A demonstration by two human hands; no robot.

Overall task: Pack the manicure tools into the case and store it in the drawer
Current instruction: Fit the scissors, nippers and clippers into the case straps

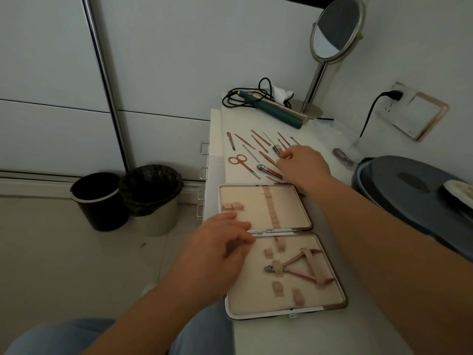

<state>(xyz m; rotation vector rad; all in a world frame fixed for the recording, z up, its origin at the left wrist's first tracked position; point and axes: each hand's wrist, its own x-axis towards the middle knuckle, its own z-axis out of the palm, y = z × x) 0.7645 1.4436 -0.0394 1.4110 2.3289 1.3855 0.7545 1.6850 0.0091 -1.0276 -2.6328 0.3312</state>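
The white bench (317, 336) carries an open case (263, 198), which lies under the left hand (217, 254) and just before the right hand (304, 162). Around the right hand, loose manicure tools (258, 142) lie spread. Well beyond them lie a green hair iron (276, 111) and a standing mirror (332, 32).

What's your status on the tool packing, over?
Left hand resting on open case. Right hand reaching into loose tools. Only nippers packed. Nothing blocking.
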